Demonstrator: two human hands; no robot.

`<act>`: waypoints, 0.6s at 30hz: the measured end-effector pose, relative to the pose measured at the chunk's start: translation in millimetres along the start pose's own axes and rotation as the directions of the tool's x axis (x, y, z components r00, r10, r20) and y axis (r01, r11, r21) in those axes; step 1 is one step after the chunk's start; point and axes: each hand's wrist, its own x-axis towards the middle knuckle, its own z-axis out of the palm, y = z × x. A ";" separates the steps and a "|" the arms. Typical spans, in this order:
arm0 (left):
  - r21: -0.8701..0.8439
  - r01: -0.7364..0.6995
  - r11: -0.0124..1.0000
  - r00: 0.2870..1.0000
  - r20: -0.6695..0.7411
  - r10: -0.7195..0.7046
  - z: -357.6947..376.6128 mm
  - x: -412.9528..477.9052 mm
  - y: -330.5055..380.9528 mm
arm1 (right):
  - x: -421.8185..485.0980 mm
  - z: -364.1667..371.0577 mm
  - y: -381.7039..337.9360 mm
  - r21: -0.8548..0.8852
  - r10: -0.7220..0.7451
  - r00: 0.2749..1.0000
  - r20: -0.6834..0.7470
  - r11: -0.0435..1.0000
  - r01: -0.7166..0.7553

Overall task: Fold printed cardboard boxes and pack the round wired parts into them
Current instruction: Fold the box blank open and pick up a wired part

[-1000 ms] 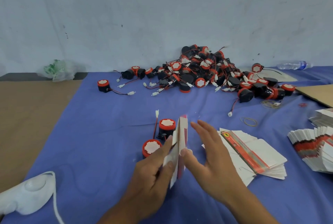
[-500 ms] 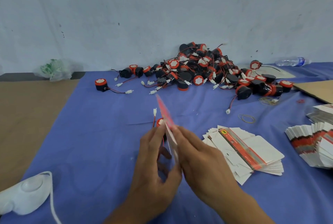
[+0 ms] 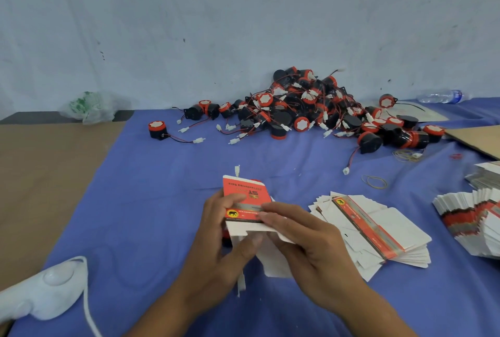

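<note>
Grips a part-folded printed cardboard box [image 3: 244, 201] just above the blue cloth [image 3: 135, 201], front centre, red face up; curls left hand [image 3: 216, 252] round its left side, thumb on the print; pinches its right edge with right hand [image 3: 305, 244], fingers bent; has a stack of flat boxes [image 3: 378, 239] just to the right; faces a pile of round wired parts [image 3: 311, 109] by the far wall.
</note>
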 end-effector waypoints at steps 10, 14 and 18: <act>-0.289 0.159 0.944 0.984 0.128 -0.126 15.0 -11.2 5.7 | -0.9 11.7 -16.6 0.371 0.349 0.930 0.117 0.853 -0.367; -0.451 0.195 0.871 0.981 0.100 -0.169 8.9 -4.7 11.4 | 1.8 9.7 -13.2 0.601 0.284 0.900 0.330 0.672 -0.432; -0.580 0.299 0.758 0.948 0.088 -0.306 3.1 2.6 10.9 | 6.3 -9.3 1.6 0.661 0.233 0.863 0.449 0.563 -0.496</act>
